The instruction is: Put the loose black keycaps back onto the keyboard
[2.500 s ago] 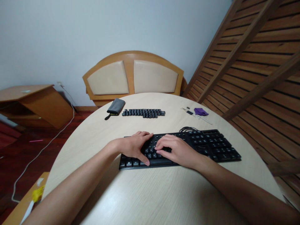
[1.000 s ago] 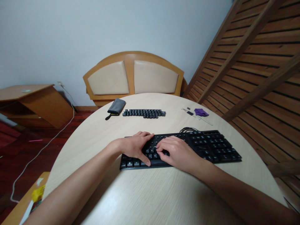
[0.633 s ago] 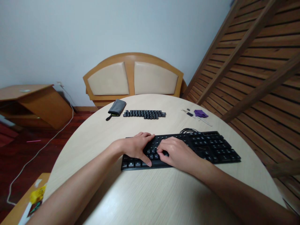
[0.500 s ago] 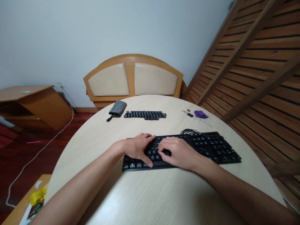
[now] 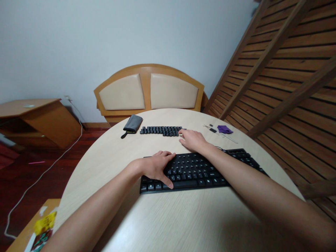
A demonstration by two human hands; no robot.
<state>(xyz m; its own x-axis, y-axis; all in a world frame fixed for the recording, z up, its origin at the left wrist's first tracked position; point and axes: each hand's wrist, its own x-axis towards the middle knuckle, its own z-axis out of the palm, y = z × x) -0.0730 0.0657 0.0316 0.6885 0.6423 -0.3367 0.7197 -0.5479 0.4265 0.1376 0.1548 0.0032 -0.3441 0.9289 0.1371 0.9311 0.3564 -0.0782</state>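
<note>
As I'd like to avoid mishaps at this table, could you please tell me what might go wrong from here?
The right hand is at one end of the loose keycaps, so it might knock their rows askew. The right forearm crosses over the keyboard and could brush its keys.

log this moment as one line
left hand: on black keyboard; right hand: at right end of loose keycaps; gray pouch: left of keycaps

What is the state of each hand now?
Left hand: open, resting on the keyboard.
Right hand: at the loose keycaps; whether it holds one cannot be told.
</note>
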